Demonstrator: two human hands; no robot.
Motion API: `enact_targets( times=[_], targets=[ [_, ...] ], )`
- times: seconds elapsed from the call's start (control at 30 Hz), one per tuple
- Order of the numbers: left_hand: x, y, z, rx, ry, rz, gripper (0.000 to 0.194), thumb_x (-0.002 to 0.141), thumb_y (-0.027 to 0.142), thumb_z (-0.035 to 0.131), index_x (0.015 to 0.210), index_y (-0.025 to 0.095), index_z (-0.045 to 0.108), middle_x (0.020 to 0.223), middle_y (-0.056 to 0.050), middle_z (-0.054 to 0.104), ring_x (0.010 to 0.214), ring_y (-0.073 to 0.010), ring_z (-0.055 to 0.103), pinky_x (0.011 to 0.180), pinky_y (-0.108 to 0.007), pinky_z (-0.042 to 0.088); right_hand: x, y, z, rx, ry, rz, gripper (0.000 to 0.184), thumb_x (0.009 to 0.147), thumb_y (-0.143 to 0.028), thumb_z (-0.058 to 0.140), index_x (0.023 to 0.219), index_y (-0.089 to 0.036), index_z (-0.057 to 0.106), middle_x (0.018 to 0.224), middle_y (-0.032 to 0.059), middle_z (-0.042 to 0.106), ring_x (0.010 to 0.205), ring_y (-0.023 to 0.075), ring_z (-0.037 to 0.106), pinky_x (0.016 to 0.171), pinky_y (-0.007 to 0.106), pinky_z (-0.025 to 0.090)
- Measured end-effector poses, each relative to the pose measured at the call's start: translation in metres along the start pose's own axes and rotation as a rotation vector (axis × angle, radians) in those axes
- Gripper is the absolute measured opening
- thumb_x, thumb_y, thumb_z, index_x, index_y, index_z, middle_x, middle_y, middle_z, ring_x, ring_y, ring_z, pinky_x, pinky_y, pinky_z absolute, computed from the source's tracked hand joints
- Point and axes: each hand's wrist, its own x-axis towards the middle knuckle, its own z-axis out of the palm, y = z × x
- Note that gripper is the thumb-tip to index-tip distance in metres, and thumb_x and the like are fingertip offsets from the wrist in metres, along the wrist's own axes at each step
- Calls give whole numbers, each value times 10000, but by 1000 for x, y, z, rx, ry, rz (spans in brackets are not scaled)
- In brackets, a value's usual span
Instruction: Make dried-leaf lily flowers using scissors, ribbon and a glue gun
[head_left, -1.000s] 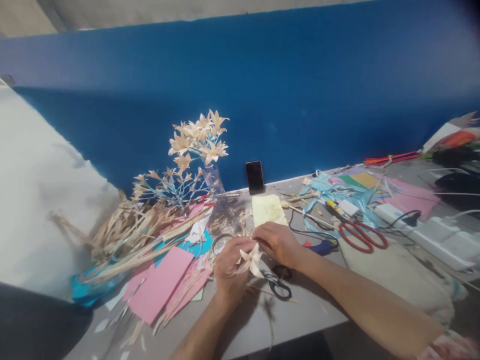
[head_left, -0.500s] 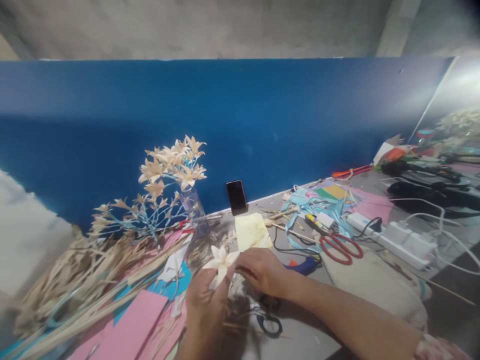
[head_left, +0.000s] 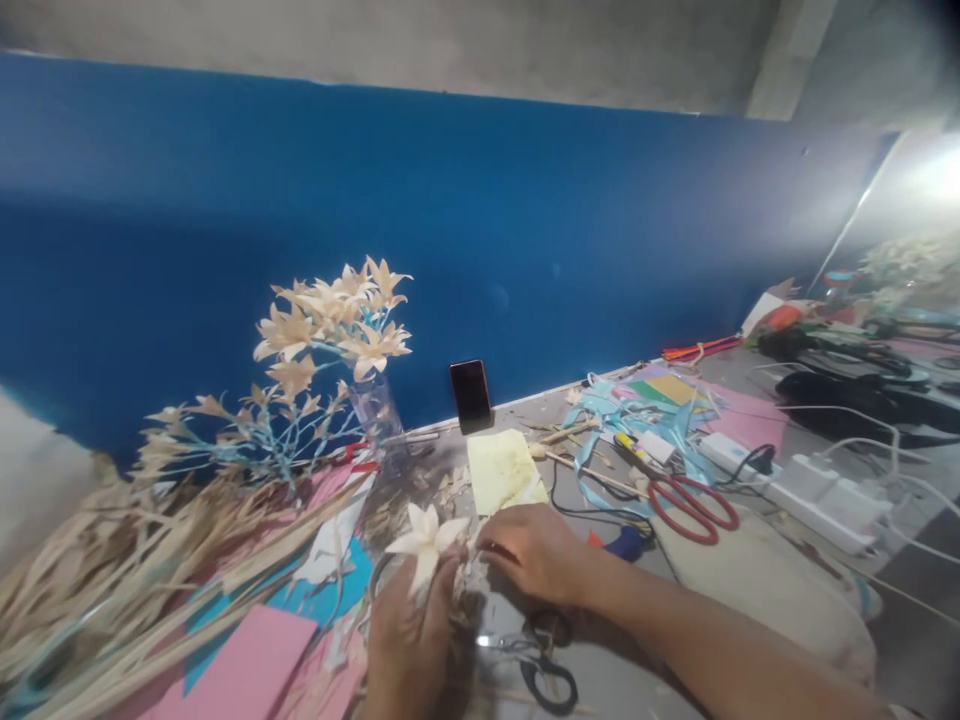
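A cream-coloured artificial flower [head_left: 426,538] with pointed petals is held between the thumb and fingers of my left hand [head_left: 411,625]. Just to its right, my right hand [head_left: 541,555] has its fingers curled together, a small gap away from the petals. Whatever those fingertips hold, if anything, is hidden. A pair of scissors with black handles [head_left: 551,685] lies on the table below my right hand. Beyond the hands rests a stained yellow paper [head_left: 506,470]. Scraps of dry petal material [head_left: 397,510] are scattered behind the flower.
Finished flowers [head_left: 337,320] stand in a clear vase [head_left: 379,425] at back left. Dried strips [head_left: 82,570] and pink paper [head_left: 259,665] cover the left. A phone [head_left: 471,397] leans against the blue wall. Red-handled scissors [head_left: 694,508] and a white power strip [head_left: 825,500] lie right.
My right hand has drawn slightly away from the flower, widening the gap. My left hand still holds the flower, a little further left and lower. The view has shifted slightly.
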Motion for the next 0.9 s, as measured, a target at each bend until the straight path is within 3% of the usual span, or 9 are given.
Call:
enact_targets(
  times=[0.5, 0.9],
  targets=[
    [0, -9, 2, -1, -30, -103, 240, 918, 384, 567, 885, 206, 725, 856, -51, 775, 818, -238, 731, 756, -365, 563, -3, 0, 3, 7, -11, 5, 136, 933, -227, 610, 815, -194, 671, 743, 25, 729, 654, 160, 641, 610, 254, 387],
    [-7, -2, 6, 78, -123, -128, 266, 928, 419, 517, 887, 252, 721, 897, -27, 765, 856, -231, 709, 735, -333, 523, -2, -12, -7, -62, -168, -32, 242, 953, -316, 568, 759, -188, 635, 764, 11, 729, 663, 142, 614, 574, 270, 309]
  ],
)
